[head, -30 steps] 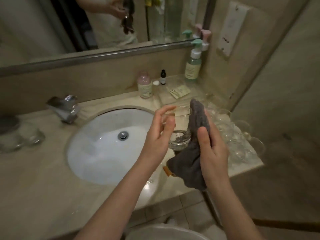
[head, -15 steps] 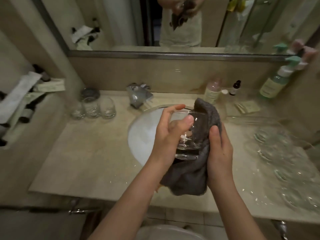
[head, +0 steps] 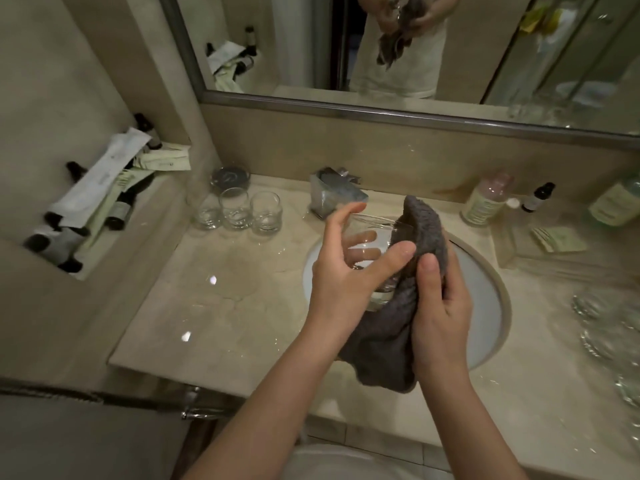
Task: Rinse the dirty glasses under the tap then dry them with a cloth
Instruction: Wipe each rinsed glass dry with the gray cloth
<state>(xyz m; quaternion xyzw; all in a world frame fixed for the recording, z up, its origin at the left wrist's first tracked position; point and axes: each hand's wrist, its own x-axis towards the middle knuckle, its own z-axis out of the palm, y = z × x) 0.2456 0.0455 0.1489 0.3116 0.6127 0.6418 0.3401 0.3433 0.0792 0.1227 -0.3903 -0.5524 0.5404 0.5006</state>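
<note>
My left hand point(head: 349, 271) grips a clear tumbler glass point(head: 372, 233) above the sink, fingers curled round its far side and thumb across the front. My right hand point(head: 440, 306) holds a dark grey cloth point(head: 388, 341) pressed against the glass's right side; the cloth's top fold rises over the rim and its tail hangs below both hands. The lower part of the glass is hidden by my thumb and the cloth.
A white basin point(head: 485, 299) lies under my hands, with the chrome tap point(head: 332, 195) behind. Three clear glasses point(head: 237, 211) stand at the back left of the counter. More glasses point(head: 609, 327) crowd the right side. Bottles point(head: 486, 200) stand at the back right.
The view has swung left, showing the left counter and wall niche. The glass is tipped more on its side, and my left fingers have spread wider round it.
</note>
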